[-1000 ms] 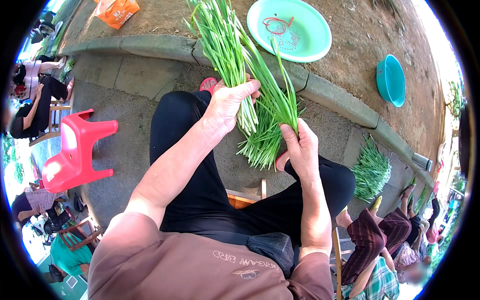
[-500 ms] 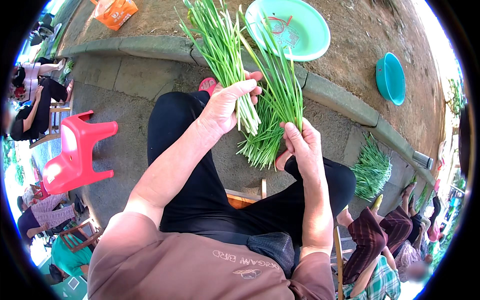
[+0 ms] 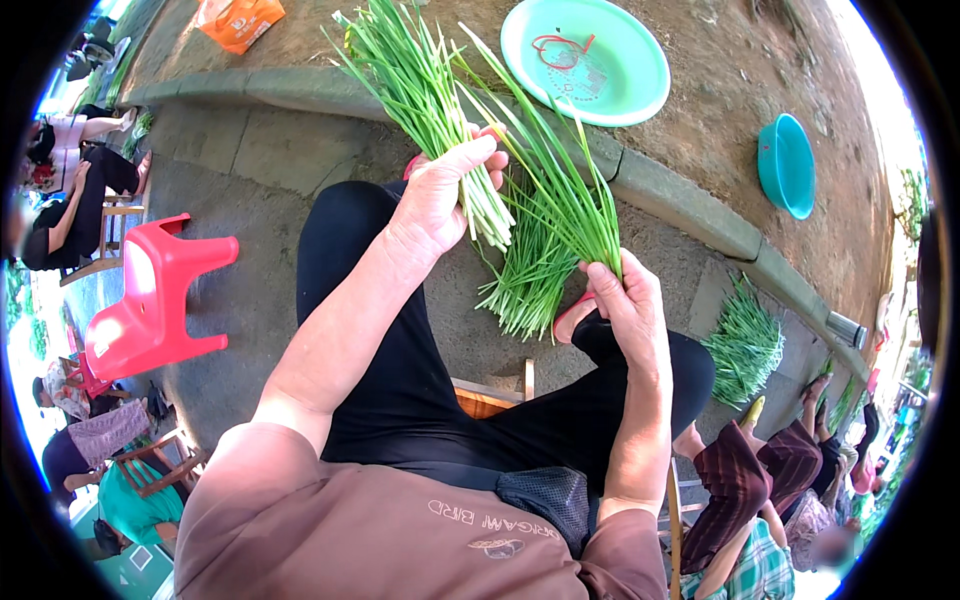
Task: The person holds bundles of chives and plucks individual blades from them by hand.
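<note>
Held a thick bunch of green stalks [image 3: 410, 80] near its pale ends in the left hand [image 3: 447, 190], pinched a thinner bunch [image 3: 578, 205] in the right hand [image 3: 628, 292] — both above the pavement [image 3: 255, 310]. Seemed light, springy, easily bruised — best taken by the firmer ends.

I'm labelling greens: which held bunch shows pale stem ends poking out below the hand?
The left bunch, in the left hand; the right bunch has its lower ends hidden in the right hand.
</note>
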